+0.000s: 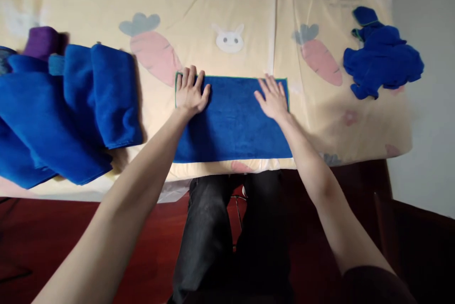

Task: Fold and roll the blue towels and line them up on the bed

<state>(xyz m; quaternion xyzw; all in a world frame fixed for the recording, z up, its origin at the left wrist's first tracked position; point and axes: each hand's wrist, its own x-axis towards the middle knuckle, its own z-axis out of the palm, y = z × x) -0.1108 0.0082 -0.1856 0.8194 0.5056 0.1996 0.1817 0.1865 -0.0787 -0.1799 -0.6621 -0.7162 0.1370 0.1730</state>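
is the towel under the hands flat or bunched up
Flat: the blue towel is a smooth rectangle under the left hand and right hand.

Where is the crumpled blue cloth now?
In the head view, the crumpled blue cloth lies at far right, beside a printed carrot, past the right hand.

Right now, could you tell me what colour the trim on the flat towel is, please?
Green trim on a blue towel; the head view shows it.
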